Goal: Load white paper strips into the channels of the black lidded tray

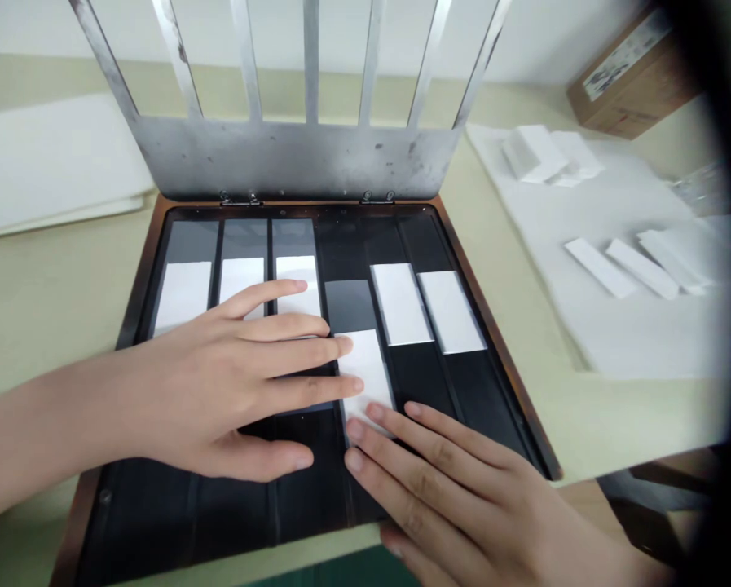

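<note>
A black tray [236, 514] with long slots and a brown rim lies on the table. Its hinged metal frame of bars [292, 155] stands raised at the back. My left hand [218, 383] reaches over the tray with fingers spread, two fingertips on a white card [360, 350] backed by a dark clear strip. At that card's lower end rest the fingertips of my right hand [456, 497], stretched out flat. Under and beyond my left hand sit more white cards [183, 289] on dark strips. Two white cards [400, 302] lie in the slots to the right.
A white sheet [561, 318] on the right bears loose white strips [601, 267] and stacks of white pieces [536, 155]. Behind them stands a cardboard box [634, 81]. White sheets [53, 163] lie at the left. A dark blurred shape covers the right edge of the view.
</note>
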The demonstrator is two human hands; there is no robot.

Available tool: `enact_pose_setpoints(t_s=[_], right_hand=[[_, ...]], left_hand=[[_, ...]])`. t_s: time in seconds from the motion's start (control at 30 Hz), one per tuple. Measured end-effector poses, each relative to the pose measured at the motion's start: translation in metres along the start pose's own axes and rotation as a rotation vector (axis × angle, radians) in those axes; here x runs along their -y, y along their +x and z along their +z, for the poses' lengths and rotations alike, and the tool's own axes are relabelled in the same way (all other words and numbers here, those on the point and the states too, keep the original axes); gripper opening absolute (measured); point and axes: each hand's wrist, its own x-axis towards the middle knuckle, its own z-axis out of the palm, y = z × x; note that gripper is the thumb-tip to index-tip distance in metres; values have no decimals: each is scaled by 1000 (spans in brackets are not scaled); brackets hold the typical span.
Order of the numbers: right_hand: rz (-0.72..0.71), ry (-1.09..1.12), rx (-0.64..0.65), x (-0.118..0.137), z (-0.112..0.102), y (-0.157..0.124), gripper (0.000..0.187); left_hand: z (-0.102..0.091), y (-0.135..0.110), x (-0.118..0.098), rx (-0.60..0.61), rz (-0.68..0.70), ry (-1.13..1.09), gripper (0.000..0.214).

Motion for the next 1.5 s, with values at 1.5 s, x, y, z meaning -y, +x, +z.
enact_pose_setpoints(t_s=[1.5], right_hand=[[227, -246, -50, 24, 9, 5, 55]], left_hand=[[2, 0, -3, -25, 5, 92, 46]])
